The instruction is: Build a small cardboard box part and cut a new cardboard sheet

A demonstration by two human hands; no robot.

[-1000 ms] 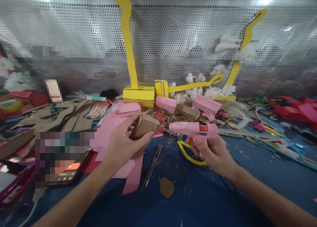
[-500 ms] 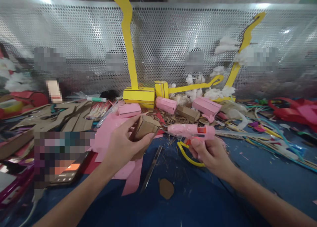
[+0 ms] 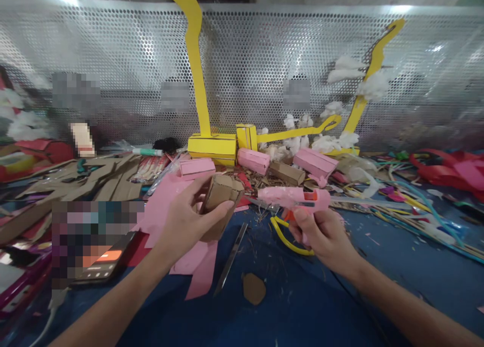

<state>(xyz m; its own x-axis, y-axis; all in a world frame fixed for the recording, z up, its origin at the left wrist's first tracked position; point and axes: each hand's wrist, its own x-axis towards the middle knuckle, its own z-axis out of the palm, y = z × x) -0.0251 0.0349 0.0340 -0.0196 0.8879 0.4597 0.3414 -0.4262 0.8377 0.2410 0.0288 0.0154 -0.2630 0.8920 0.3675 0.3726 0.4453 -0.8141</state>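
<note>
My left hand (image 3: 192, 213) is closed round a small brown cardboard box (image 3: 221, 198), thumb along its near side. In my right hand (image 3: 321, 231) is a pink hot glue gun (image 3: 289, 197), its nozzle pointing left toward the box but apart from it. A clear glue stick (image 3: 370, 203) sticks out of the gun's back. Below the hands, a cutter blade (image 3: 232, 256) and a small rounded cardboard piece (image 3: 253, 288) lie on the blue table. Under the left hand are pink sheets (image 3: 166, 198).
Behind the hands stand yellow hammer-like shapes (image 3: 212, 146), pink boxes (image 3: 253, 160) and another cardboard box (image 3: 286, 173). Cardboard strips (image 3: 113, 178) and a phone (image 3: 104, 266) lie on the left. Sticks and tubes (image 3: 423, 221) clutter the right. A perforated metal panel (image 3: 257, 59) closes the back.
The glue gun's nozzle has drawn slightly away from the box and tipped down. The cardboard box has turned a little in my left hand.
</note>
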